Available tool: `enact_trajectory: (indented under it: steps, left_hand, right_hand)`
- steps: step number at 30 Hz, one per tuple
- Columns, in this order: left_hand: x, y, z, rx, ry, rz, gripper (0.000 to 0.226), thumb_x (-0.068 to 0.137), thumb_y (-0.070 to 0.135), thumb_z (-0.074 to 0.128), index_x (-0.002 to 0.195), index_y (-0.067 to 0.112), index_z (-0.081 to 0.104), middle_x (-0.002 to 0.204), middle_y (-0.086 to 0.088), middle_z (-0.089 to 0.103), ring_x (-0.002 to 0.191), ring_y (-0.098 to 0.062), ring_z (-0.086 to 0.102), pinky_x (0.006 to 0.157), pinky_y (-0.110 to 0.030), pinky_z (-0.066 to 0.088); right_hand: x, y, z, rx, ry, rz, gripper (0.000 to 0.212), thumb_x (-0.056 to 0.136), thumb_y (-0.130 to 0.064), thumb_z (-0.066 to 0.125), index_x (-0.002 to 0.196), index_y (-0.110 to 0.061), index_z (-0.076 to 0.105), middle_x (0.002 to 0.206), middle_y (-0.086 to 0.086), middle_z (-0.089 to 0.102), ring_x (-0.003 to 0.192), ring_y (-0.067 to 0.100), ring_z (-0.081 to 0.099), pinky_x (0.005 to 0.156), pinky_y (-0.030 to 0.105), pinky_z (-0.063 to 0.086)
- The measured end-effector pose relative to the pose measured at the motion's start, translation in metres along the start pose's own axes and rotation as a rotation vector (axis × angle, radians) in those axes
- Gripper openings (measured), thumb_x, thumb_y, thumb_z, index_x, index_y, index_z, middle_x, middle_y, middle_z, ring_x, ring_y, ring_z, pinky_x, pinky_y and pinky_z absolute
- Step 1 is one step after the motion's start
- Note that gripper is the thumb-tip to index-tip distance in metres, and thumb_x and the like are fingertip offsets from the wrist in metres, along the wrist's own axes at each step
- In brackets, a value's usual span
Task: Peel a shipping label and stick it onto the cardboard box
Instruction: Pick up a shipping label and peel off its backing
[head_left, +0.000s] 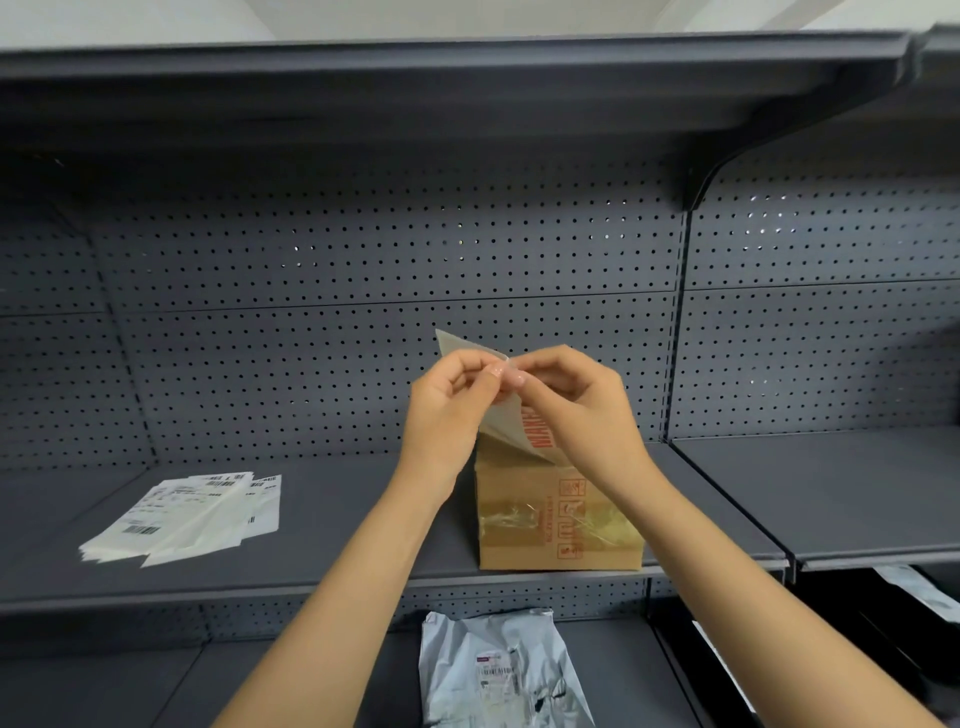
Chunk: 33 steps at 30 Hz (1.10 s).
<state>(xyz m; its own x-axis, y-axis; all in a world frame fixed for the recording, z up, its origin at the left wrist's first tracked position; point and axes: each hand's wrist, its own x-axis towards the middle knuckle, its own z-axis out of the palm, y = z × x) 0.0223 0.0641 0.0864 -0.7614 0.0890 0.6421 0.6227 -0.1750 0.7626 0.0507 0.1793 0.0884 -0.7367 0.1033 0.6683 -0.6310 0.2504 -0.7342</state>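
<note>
A shipping label sheet (506, 423) is held up in front of me, its blank pale side toward me. My left hand (449, 410) and my right hand (576, 410) both pinch it at its top corner, fingertips almost touching. Just below and behind the hands stands the brown cardboard box (524, 525) on the grey shelf, taped across with clear tape and printed with red marks. The sheet and hands hide the box's top.
A loose stack of white labels (182, 514) lies on the same shelf (337, 551) to the left. On the lower shelf a grey plastic mailer bag (498, 670) lies below the box. Perforated back panels and an upper shelf (467, 88) close in the space.
</note>
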Motion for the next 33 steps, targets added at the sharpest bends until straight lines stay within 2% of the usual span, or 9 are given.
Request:
enact_trajectory:
  steps: [4, 6, 8, 12, 13, 20, 25, 28, 33]
  left_hand:
    - [-0.001, 0.0, 0.002, 0.077, -0.024, 0.03, 0.027, 0.086, 0.001, 0.052, 0.069, 0.02, 0.061, 0.071, 0.006, 0.064, 0.063, 0.006, 0.06, 0.065, -0.008, 0.048]
    - [0.0, -0.001, 0.003, 0.1, -0.031, 0.031, 0.026, 0.086, 0.001, 0.053, 0.07, 0.02, 0.061, 0.07, 0.005, 0.063, 0.063, 0.006, 0.06, 0.065, -0.008, 0.048]
    - [0.0, -0.002, 0.003, 0.094, -0.026, 0.014, 0.026, 0.085, 0.001, 0.053, 0.069, 0.02, 0.062, 0.066, 0.008, 0.065, 0.062, 0.006, 0.06, 0.066, -0.008, 0.048]
    - [0.0, -0.006, 0.001, 0.082, 0.009, -0.044, 0.021, 0.085, 0.004, 0.052, 0.071, 0.017, 0.061, 0.067, 0.008, 0.066, 0.062, 0.005, 0.062, 0.068, -0.009, 0.049]
    - [0.0, -0.007, -0.001, 0.073, 0.018, -0.061, 0.02, 0.086, 0.004, 0.051, 0.073, 0.016, 0.061, 0.069, 0.005, 0.066, 0.063, 0.004, 0.062, 0.068, -0.011, 0.05]
    - [0.0, -0.012, -0.011, -0.063, 0.096, -0.217, 0.02, 0.089, 0.004, 0.048, 0.074, 0.013, 0.06, 0.08, -0.002, 0.067, 0.072, -0.01, 0.066, 0.07, -0.018, 0.056]
    - [0.0, -0.019, -0.022, -0.12, 0.151, -0.271, 0.02, 0.089, 0.005, 0.047, 0.075, 0.011, 0.059, 0.083, -0.006, 0.067, 0.077, -0.017, 0.066, 0.074, -0.022, 0.057]
    - [-0.001, -0.022, -0.029, -0.132, 0.169, -0.273, 0.02, 0.089, 0.004, 0.047, 0.075, 0.011, 0.059, 0.081, -0.006, 0.067, 0.073, -0.014, 0.067, 0.074, -0.021, 0.057]
    - [0.0, -0.025, -0.042, -0.132, 0.237, -0.264, 0.021, 0.09, 0.004, 0.046, 0.075, 0.011, 0.059, 0.081, -0.007, 0.067, 0.075, -0.015, 0.066, 0.072, -0.02, 0.056]
  right_hand:
    - [-0.001, 0.0, -0.002, 0.025, 0.047, 0.047, 0.008, 0.084, -0.018, 0.062, 0.078, -0.016, 0.067, 0.076, 0.014, 0.072, 0.077, 0.038, 0.065, 0.071, 0.052, 0.053]
    - [0.0, 0.0, -0.003, 0.044, 0.051, 0.079, 0.011, 0.085, -0.018, 0.06, 0.077, -0.013, 0.067, 0.081, 0.028, 0.068, 0.067, 0.038, 0.059, 0.069, 0.06, 0.05]
    - [0.0, 0.001, -0.005, 0.057, 0.052, 0.111, 0.012, 0.085, -0.017, 0.059, 0.075, -0.013, 0.066, 0.082, 0.031, 0.067, 0.069, 0.029, 0.058, 0.074, 0.056, 0.051]
    - [0.004, 0.005, -0.011, 0.098, 0.09, 0.166, 0.019, 0.086, -0.017, 0.058, 0.068, -0.022, 0.063, 0.062, -0.002, 0.07, 0.069, 0.016, 0.066, 0.075, 0.039, 0.055]
    - [0.006, 0.006, -0.014, 0.113, 0.102, 0.177, 0.02, 0.087, -0.016, 0.057, 0.068, -0.021, 0.062, 0.059, -0.004, 0.069, 0.068, 0.015, 0.067, 0.075, 0.038, 0.055]
    - [0.013, 0.012, -0.029, 0.161, 0.171, 0.223, 0.018, 0.088, -0.014, 0.056, 0.071, -0.017, 0.062, 0.067, -0.002, 0.068, 0.065, 0.01, 0.067, 0.07, 0.024, 0.057]
    - [0.015, 0.018, -0.038, 0.185, 0.219, 0.253, 0.016, 0.088, -0.014, 0.055, 0.074, -0.015, 0.062, 0.072, -0.001, 0.068, 0.067, 0.01, 0.066, 0.077, 0.028, 0.055]
    - [0.017, 0.021, -0.045, 0.185, 0.254, 0.26, 0.014, 0.088, -0.014, 0.055, 0.076, -0.014, 0.063, 0.075, 0.001, 0.068, 0.072, 0.015, 0.065, 0.081, 0.031, 0.054]
    - [0.021, 0.024, -0.057, 0.178, 0.321, 0.247, 0.015, 0.089, -0.012, 0.054, 0.077, -0.014, 0.062, 0.077, 0.004, 0.066, 0.073, 0.016, 0.064, 0.074, 0.024, 0.056]
